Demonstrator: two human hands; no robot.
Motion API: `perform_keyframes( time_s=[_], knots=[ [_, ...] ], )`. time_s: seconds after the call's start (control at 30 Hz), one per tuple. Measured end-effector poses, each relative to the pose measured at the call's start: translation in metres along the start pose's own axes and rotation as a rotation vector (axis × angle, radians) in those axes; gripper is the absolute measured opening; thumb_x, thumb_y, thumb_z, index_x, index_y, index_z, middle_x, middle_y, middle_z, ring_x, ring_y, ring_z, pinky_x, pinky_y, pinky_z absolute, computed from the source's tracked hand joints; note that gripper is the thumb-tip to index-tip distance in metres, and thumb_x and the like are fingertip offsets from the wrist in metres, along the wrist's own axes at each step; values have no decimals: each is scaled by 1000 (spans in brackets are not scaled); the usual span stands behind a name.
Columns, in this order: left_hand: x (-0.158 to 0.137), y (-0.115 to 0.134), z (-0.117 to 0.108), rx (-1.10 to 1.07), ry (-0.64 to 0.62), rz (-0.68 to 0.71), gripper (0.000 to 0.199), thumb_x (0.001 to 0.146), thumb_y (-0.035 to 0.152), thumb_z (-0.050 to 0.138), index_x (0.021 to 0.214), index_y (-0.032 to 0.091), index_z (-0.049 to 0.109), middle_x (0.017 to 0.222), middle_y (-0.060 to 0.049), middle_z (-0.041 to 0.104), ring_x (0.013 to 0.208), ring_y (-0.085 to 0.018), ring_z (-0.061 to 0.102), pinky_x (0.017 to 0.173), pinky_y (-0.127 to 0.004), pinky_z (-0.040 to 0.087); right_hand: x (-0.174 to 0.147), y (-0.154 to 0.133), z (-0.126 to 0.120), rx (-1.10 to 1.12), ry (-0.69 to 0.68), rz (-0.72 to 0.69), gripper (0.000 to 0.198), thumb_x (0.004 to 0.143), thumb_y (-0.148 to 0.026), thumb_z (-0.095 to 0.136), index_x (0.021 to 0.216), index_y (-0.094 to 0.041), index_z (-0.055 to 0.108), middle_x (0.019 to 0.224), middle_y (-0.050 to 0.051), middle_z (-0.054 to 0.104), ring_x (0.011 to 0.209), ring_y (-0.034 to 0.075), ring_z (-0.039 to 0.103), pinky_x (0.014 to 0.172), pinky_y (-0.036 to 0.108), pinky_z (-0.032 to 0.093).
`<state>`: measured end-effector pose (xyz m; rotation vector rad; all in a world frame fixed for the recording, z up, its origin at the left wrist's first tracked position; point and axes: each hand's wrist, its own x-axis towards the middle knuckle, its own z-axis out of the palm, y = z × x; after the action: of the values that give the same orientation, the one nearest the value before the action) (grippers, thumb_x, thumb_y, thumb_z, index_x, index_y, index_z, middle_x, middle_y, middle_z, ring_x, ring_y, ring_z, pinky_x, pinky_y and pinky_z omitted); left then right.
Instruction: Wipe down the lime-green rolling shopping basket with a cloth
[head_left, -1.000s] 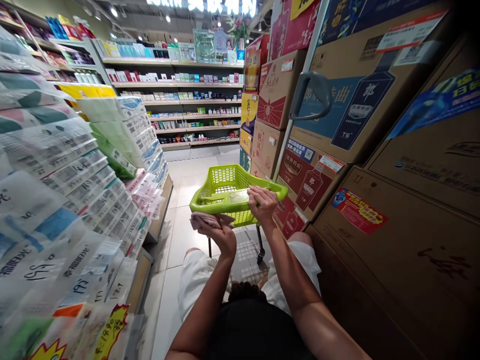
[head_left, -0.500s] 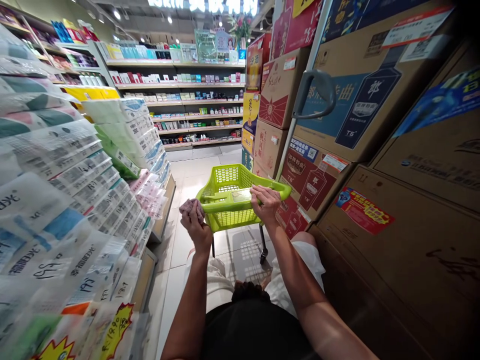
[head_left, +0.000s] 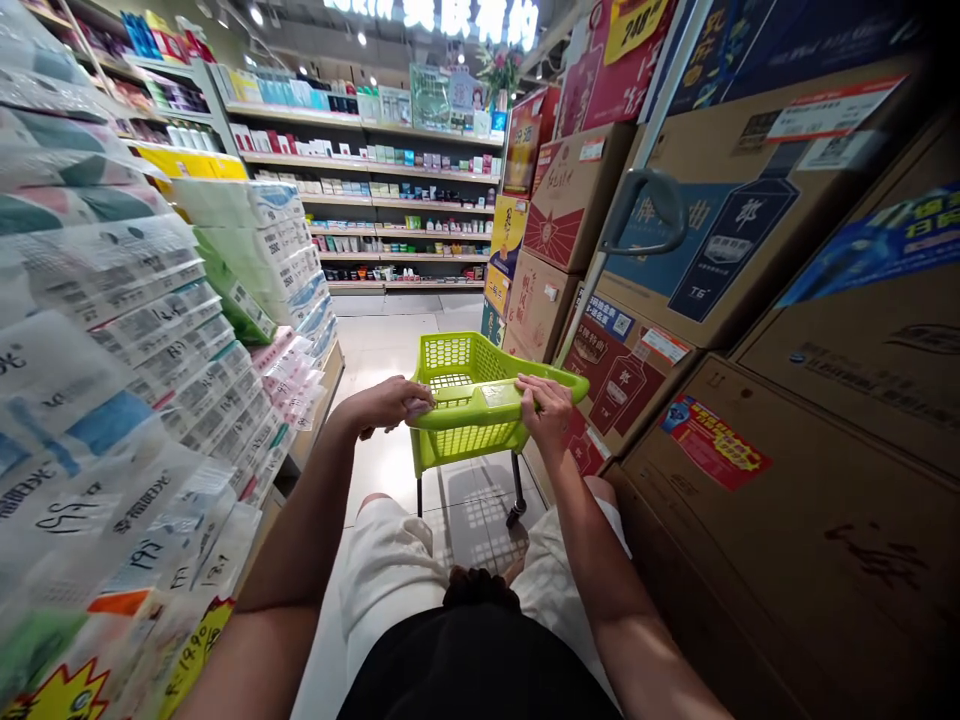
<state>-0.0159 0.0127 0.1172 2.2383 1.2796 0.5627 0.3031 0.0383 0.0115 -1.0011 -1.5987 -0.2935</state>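
Reaching forward past the black top [head_left: 480,670] and the white shorts [head_left: 394,580], both forearms are held out toward a green shopping cart [head_left: 465,413]. The left arm is swung outward, and its wrist is arched so that the left hand [head_left: 386,403] is laid palm down over the near left corner of the cart; its fingers are bent down and closed on a cloth [head_left: 418,406], of which only a small pinkish patch is left uncovered. The right hand [head_left: 547,405] is clasped around the cart's near bar toward its right end, knuckles up, with the fingers curled over the top. A pale panel [head_left: 500,394] on that bar is left exposed between the hands, just beside the right fingers. The basket is stretched away beyond both hands, and a dark wheel [head_left: 515,515] is seen below the right one. Farther out, plastic-wrapped packs [head_left: 165,340] are stacked on the left, and cartons [head_left: 697,480] are piled on the right, where a grey handle [head_left: 622,213] is mounted on a slanting pole [head_left: 583,305]. At the far end, shelves [head_left: 431,172] are lined with small boxes and bottles, topped by flowers [head_left: 501,70].
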Motion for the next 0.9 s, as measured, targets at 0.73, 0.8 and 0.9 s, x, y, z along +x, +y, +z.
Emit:
perform_keyframes(
  time_s=[0.73, 0.8, 0.9],
  knots=[
    [20, -60, 234, -635, 1209, -2, 66, 90, 47, 66, 150, 21, 53, 163, -17, 43, 153, -32, 40, 121, -44, 41, -25, -90, 21, -69, -69, -41, 27, 103, -23, 46, 83, -24, 63, 82, 2, 73, 90, 21, 63, 97, 42, 33],
    [26, -59, 233, -806, 1143, -10, 70, 91, 50, 64, 153, 22, 48, 163, -16, 45, 150, -31, 46, 117, -40, 46, -25, -86, 20, -70, -58, -44, 28, 103, -23, 46, 82, -23, 64, 83, 2, 73, 90, 22, 64, 97, 42, 33],
    [23, -46, 229, -876, 1110, -21, 68, 92, 49, 64, 153, 24, 48, 161, -14, 49, 148, -29, 49, 116, -37, 48, -26, -78, 19, -76, -48, -44, 29, 103, -23, 46, 81, -23, 65, 83, 2, 74, 90, 22, 64, 98, 42, 32]
  ],
)
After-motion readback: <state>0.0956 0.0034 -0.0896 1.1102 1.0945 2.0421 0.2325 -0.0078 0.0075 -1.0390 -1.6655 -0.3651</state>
